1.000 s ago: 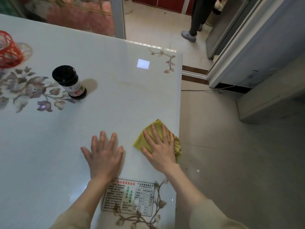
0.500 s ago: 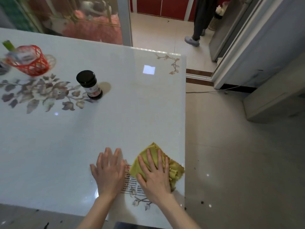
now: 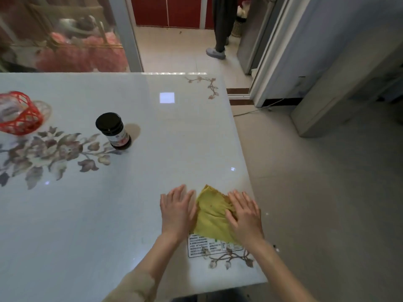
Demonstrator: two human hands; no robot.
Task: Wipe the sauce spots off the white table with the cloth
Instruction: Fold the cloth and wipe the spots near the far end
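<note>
A yellow-green cloth (image 3: 212,214) lies spread on the white table (image 3: 87,225) near its right edge, over the top of a printed label (image 3: 202,245). My right hand (image 3: 245,215) presses flat on the cloth's right part, fingers straight. My left hand (image 3: 177,209) lies flat on the table, its edge touching the cloth's left side. I see no clear sauce spots on the bare surface around the cloth.
A dark jar with a black lid (image 3: 113,130) stands mid-table. A red mesh basket (image 3: 19,116) sits at the far left. The table's right edge (image 3: 244,149) drops to a tiled floor. A person's leg and shoe (image 3: 217,52) stand in the doorway beyond.
The cloth has spread wider and my right hand has slid to its right part. My left hand stays flat beside it. The view has shifted.
</note>
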